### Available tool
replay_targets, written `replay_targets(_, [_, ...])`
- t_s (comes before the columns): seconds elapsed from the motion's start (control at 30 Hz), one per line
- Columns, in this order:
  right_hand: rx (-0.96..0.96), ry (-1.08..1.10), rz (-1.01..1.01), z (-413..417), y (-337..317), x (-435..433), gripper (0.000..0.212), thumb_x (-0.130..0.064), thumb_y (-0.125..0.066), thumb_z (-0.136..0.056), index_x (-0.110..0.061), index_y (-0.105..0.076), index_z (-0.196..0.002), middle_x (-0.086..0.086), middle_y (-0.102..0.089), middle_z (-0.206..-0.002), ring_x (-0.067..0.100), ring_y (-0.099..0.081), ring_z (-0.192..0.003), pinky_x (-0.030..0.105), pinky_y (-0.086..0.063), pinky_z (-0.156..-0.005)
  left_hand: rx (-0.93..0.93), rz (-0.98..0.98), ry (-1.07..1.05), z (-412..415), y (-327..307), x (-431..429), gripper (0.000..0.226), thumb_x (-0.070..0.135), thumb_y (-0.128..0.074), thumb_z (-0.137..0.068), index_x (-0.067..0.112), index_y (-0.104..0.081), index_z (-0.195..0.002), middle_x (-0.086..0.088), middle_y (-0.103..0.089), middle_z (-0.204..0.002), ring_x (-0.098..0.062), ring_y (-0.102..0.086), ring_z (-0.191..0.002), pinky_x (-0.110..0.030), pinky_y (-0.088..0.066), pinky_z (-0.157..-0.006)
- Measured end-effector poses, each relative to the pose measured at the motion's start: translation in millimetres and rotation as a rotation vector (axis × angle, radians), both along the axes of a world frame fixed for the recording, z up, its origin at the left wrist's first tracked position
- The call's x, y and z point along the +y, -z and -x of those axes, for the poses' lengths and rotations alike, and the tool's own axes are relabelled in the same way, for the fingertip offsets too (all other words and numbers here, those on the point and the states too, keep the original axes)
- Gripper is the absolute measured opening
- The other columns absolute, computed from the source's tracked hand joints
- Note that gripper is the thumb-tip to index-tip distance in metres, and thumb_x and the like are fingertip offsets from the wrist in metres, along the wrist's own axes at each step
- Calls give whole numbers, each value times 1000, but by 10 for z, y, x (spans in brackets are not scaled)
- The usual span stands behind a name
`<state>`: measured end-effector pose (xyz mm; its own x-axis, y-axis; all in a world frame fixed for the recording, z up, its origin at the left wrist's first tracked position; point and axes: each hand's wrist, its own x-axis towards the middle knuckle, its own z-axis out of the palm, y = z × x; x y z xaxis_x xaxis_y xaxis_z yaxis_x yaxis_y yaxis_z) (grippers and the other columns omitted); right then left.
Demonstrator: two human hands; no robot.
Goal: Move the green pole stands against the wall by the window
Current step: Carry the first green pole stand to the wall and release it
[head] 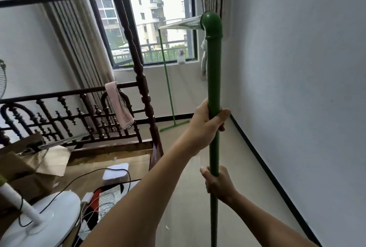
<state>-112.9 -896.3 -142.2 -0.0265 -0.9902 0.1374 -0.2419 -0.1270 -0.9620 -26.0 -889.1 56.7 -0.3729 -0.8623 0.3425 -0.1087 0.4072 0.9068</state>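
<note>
Both bare hands grip a near green pole (pixel 213 80) held upright in a narrow room, close to the white wall (pixel 297 68) on the right. The left hand (pixel 206 125) wraps the shaft about mid-height, fingers (pixel 222 117) curled round the far side & thumb behind; the right hand (pixel 219 184) clamps it lower down, fingers closed tight on the shaft. The pole tops out in a green elbow joint (pixel 213 25), from which a shiny metal crossbar (pixel 181 23) runs left & away to a second, thinner-looking far green pole (pixel 168 82). That far upright stands on a green floor foot (pixel 174 125) near the base of the wall below the window (pixel 156 16), slightly tilted. The lower end of the near pole runs out of frame at the bottom, so its foot is not visible. Left of the poles: a dark carved wooden bed frame (pixel 95 112) w/ a pink cloth (pixel 117 104) draped over its rail, cardboard pieces (pixel 23 159), a black cable (pixel 89 177) & a white fan base (pixel 45 217). Striped curtains (pixel 83 34) hang either side of the window; apartment blocks show outside.
</note>
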Motion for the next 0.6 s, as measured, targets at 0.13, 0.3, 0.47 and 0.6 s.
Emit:
replay_targets(0.13, [46,28,8,368,-12,-36,39,-28,-59,-87,-14,-56,-50,5,-58,-44,19,-58,-41,23,-52,-55,-67,-1,176,241,-34,-123,9,19,-52,-93,12,-47,-97,-5,-54,-81,-16,-58,-76,-32,-54,-80])
replay_targets(0.3, [111,206,-59,900,53,118,35,-21,-69,-86,-6,-62,-55,15,-66,-55,23,-66,-53,18,-53,-56,-133,26,378,678,-45,-256,19,19,-53,-93,12,-46,-110,-3,-59,-83,-16,-63,-81,-37,-56,-87])
replay_targets(0.47, [203,463,-222,1398,206,377,53,-50,-73,-73,-3,-53,-58,2,-54,-56,24,-59,-55,38,-54,-63,-198,69,552,1231,-43,-359,28,19,-54,-92,12,-44,-118,-5,-62,-90,-26,-67,-93,-42,-55,-92])
replay_targets(0.6, [268,676,-285,1721,131,499,29,-51,-68,-79,-23,-60,-72,-3,-66,-69,20,-66,-70,38,-56,-73,-191,125,611,1752,20,-405,27,17,-54,-92,8,-46,-116,-15,-66,-98,-26,-68,-92,-41,-56,-89])
